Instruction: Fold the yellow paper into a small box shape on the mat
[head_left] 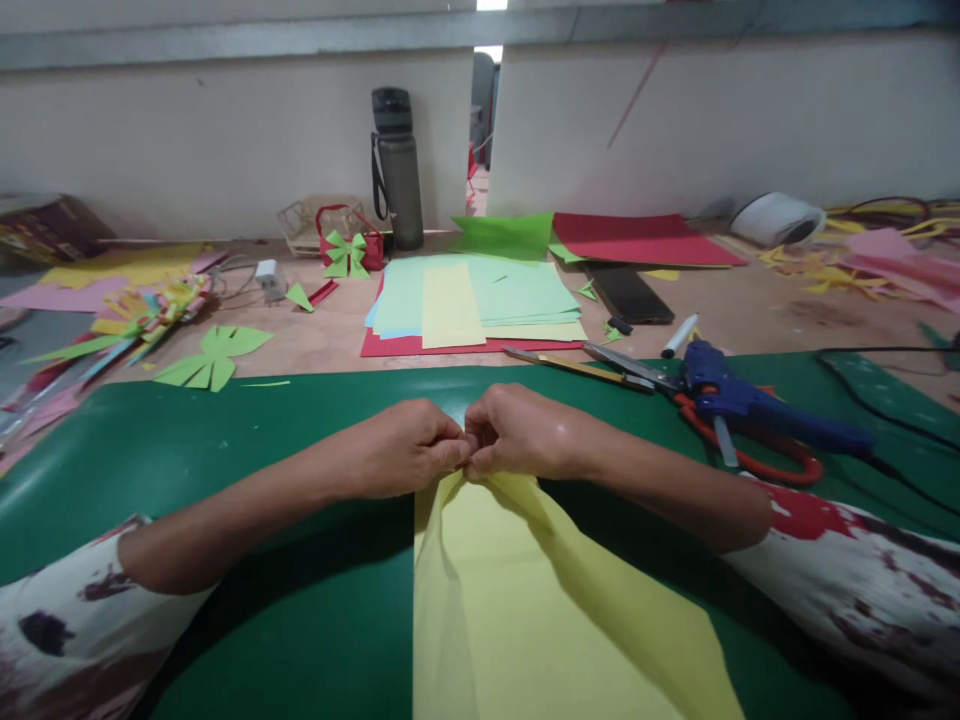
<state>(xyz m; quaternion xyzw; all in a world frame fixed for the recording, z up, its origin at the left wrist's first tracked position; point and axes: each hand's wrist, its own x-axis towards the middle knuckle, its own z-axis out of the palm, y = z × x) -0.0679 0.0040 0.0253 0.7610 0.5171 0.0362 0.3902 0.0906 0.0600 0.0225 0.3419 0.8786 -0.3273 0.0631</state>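
Observation:
A pale yellow sheet of paper (525, 610) lies on the green mat (225, 460), running from the bottom edge up to my hands. My left hand (405, 447) and my right hand (517, 433) meet at the sheet's far end, fingers closed and pinching the paper together there. The sheet is gathered narrow at the pinch and fans out wider toward me. Both forearms rest low over the mat.
Scissors with red handles (750, 455) and a blue glue gun (750, 405) lie right of my hands. Behind are a stack of coloured paper (472, 300), a dark phone (628, 295), a grey water bottle (396, 170), green paper bows (214, 357) and a white tape roll (780, 218).

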